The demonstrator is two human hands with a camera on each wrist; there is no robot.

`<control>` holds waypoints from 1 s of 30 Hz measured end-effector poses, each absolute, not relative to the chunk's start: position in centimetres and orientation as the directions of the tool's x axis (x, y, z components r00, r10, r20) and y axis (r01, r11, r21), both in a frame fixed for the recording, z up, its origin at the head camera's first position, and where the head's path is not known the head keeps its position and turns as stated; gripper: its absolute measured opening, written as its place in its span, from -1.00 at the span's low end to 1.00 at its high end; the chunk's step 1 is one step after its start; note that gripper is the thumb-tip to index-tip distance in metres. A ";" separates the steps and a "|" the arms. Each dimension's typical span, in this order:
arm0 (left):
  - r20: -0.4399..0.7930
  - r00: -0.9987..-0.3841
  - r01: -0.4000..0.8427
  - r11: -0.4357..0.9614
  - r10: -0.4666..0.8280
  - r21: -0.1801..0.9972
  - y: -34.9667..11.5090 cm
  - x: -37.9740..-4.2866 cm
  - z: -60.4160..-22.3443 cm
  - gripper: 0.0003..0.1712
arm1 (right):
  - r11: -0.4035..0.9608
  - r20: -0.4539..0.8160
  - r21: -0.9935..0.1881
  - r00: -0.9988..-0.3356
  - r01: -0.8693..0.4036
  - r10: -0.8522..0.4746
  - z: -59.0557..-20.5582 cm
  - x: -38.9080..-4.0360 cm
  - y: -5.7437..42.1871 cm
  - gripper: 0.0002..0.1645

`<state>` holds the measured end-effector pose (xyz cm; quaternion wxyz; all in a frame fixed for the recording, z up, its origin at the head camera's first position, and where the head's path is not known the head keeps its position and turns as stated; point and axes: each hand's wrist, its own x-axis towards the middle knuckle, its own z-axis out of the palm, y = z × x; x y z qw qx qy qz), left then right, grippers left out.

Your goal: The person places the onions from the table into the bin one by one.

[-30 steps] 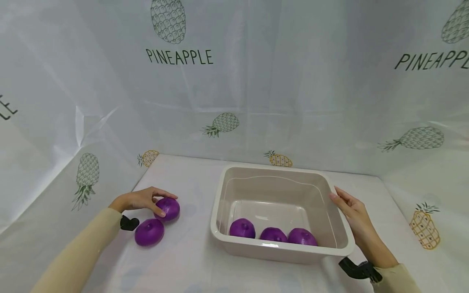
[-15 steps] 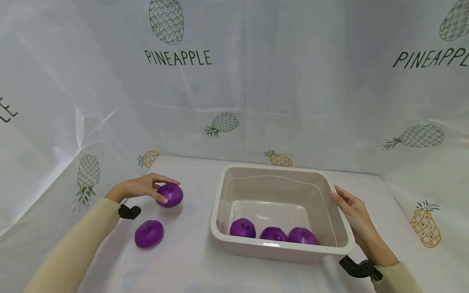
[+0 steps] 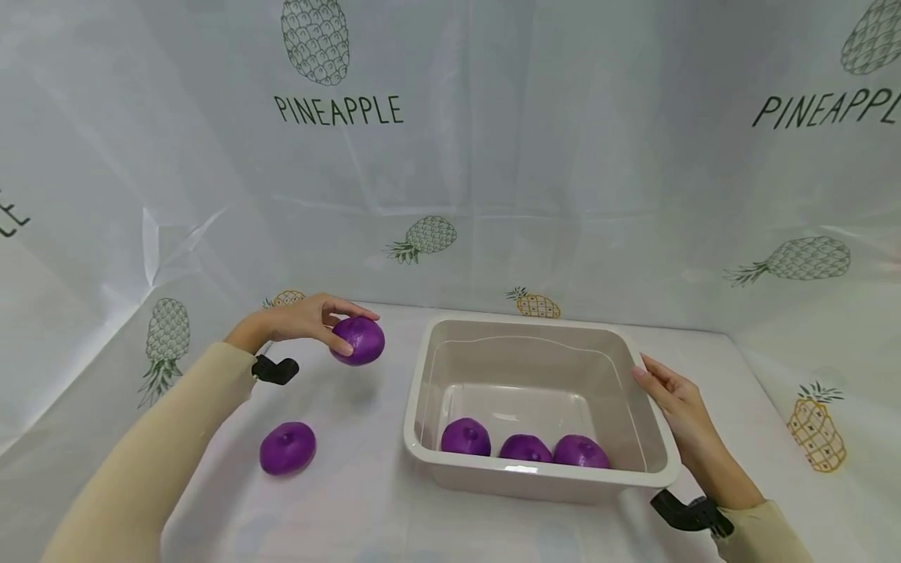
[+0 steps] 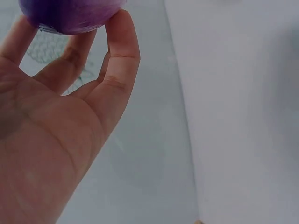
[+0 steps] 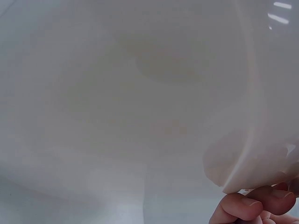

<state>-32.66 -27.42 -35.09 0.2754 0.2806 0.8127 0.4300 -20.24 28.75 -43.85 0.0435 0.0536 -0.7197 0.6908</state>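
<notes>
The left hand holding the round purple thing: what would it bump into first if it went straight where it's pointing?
Probably the left rim of the beige bin. But the left hand holds the round purple thing up off the table, so it might pass over; height is hard to judge.

White table (image 3: 366, 508), beige bin (image 3: 521, 483), purple ball (image 3: 287, 450)
</notes>
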 end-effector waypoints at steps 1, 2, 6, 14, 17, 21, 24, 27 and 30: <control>-0.203 -0.686 0.229 0.471 0.699 0.852 -26.9 -32.7 -34.7 -0.27 | 0.037 0.140 -0.989 -0.990 -0.140 -0.018 -43.8 -20.2 28.8 -0.28; -0.200 -0.678 0.239 0.470 0.707 0.850 -26.3 -32.8 -34.4 -0.27 | 0.034 0.142 -0.989 -0.990 -0.143 -0.020 -43.8 -20.2 28.8 -0.29; -0.201 -0.649 0.260 0.462 0.734 0.848 -24.1 -33.1 -33.4 -0.27 | 0.023 0.145 -0.989 -0.989 -0.145 -0.024 -43.8 -20.1 28.8 -0.29; -0.181 -0.588 0.300 0.421 0.788 0.856 -19.6 -33.9 -31.8 -0.24 | 0.028 0.153 -0.988 -0.988 -0.153 -0.017 -43.8 -20.0 28.9 -0.30; -0.157 -0.562 0.332 0.395 0.812 0.856 -17.7 -34.0 -31.3 -0.24 | 0.019 0.153 -0.988 -0.988 -0.154 -0.013 -43.8 -20.0 28.9 -0.30; -0.134 -0.535 0.367 0.373 0.834 0.852 -15.1 -34.0 -30.7 -0.22 | 0.001 0.159 -0.987 -0.987 -0.159 -0.016 -43.9 -20.1 28.8 -0.30; -0.129 -0.522 0.386 0.368 0.843 0.846 -13.2 -34.1 -30.4 -0.21 | 0.004 0.161 -0.987 -0.987 -0.161 -0.013 -43.9 -20.2 28.8 -0.30; -0.113 -0.494 0.406 0.344 0.862 0.847 -11.2 -34.2 -30.4 -0.22 | 0.013 0.159 -0.987 -0.987 -0.159 -0.010 -43.9 -20.3 28.7 -0.29; -0.098 -0.464 0.430 0.320 0.881 0.844 -9.0 -34.4 -30.8 -0.24 | 0.028 0.153 -0.988 -0.988 -0.153 -0.007 -43.8 -20.3 28.8 -0.28</control>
